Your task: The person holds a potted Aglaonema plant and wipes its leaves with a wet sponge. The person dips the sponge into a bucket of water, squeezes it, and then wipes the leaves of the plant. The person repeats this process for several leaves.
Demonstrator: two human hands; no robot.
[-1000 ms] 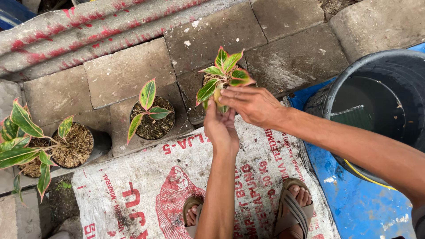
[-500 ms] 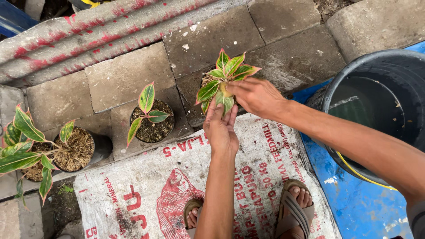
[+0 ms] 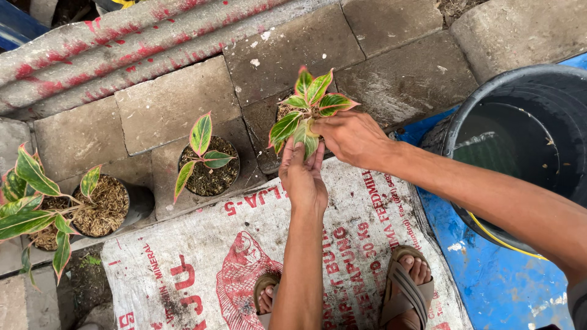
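Both hands close on the small red-edged plant on the paving just beyond the printed sack: left hand cupping beneath, right hand gripping its side; steady, level support advised.

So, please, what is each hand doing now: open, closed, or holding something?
Left hand: closed around the small plant from below.
Right hand: closed on the same plant from its right side.
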